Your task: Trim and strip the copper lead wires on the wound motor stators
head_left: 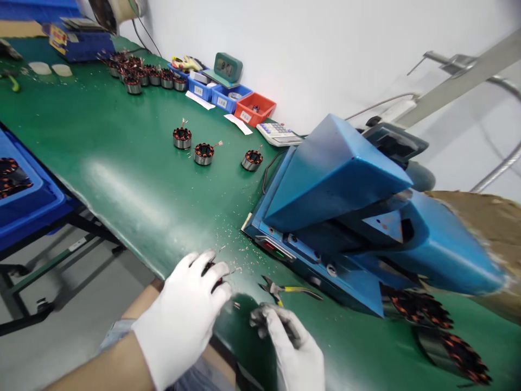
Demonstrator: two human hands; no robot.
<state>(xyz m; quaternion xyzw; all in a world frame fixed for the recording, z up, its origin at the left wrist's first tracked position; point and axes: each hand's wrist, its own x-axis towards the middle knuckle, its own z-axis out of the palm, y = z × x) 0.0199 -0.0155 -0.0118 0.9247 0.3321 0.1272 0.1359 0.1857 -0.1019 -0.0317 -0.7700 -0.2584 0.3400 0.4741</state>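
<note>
My left hand (193, 304), in a white glove, is curled over a motor stator (220, 282) near the table's front edge. Only dark and copper bits and thin wire ends of it show between the fingers. My right hand (287, 339), gloved too with greyed fingertips, is closed in a pinch just right of it; what it holds, if anything, is hidden. Close beyond the right hand lie cutting pliers (285, 289) with yellow-green handles. Farther back stand three stators with copper windings: one at left (182, 138), one in the middle (204, 154), one at right (252, 159).
A blue machine (325, 179) takes up the right, with large stators (451, 347) beside it. Wire scraps dot the green table (134, 141). Behind are a calculator (279, 133), a red bin (255, 108), blue bins, a clock (228, 68) and several grouped stators (133, 84).
</note>
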